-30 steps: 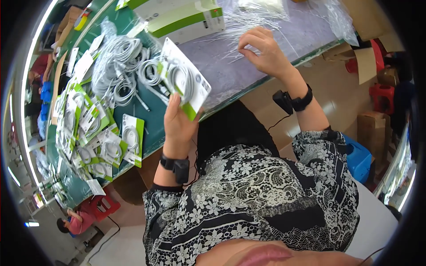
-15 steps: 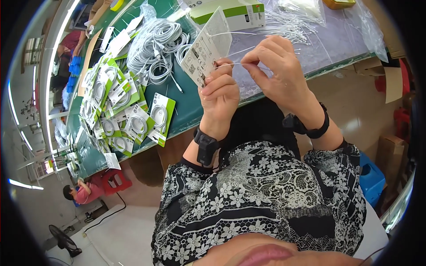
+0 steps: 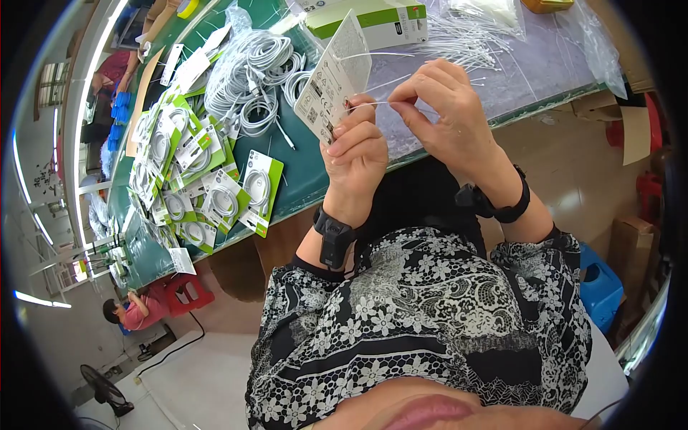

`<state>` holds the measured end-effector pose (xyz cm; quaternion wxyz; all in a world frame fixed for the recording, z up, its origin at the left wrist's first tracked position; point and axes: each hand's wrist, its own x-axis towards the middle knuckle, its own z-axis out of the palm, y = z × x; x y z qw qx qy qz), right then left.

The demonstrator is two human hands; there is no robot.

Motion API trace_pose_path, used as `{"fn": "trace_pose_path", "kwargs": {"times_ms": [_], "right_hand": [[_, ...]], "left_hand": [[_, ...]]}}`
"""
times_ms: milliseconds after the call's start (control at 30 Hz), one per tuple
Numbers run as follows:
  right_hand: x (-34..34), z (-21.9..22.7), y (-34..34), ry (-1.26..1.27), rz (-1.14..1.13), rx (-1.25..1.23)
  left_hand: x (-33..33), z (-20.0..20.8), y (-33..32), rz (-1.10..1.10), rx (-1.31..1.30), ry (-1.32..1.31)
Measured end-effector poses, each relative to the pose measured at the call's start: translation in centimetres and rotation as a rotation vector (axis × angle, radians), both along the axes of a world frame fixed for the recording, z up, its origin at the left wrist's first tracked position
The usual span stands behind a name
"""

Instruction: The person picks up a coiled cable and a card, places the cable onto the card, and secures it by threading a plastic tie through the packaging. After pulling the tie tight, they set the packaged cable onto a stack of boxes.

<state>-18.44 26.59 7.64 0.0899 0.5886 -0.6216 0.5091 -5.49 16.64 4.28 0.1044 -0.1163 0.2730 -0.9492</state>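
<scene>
My left hand [image 3: 356, 161] holds a white backing card [image 3: 333, 80] upright, its printed back turned toward me. My right hand [image 3: 448, 118] pinches a thin white tie [image 3: 369, 104] against the card's right edge, next to my left thumb. Both hands are raised above the near edge of the green table [image 3: 304, 183]. A dark band is on each wrist.
A heap of coiled white cables [image 3: 254, 75] lies on the table beyond the card. Several carded cables [image 3: 204, 190] are stacked to the left. A bunch of white ties [image 3: 459, 36] and a green-and-white box [image 3: 383, 18] lie at the back. A person [image 3: 136, 312] sits far left below.
My right hand came back from the pile of ties to the card, now pinching a tie at its edge. The card was turned so its back faces me.
</scene>
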Motion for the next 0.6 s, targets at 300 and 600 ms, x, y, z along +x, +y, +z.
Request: {"fn": "trace_pose_path", "kwargs": {"times_ms": [300,600], "right_hand": [[0.1,-0.3,-0.3,-0.013,0.007,0.011],[0.0,-0.7,-1.1,-0.086,0.082,-0.034]], "left_hand": [[-0.1,-0.3,0.0,-0.015,-0.004,0.000],[-0.6,-1.7,-0.1,-0.031,-0.234,0.022]]}}
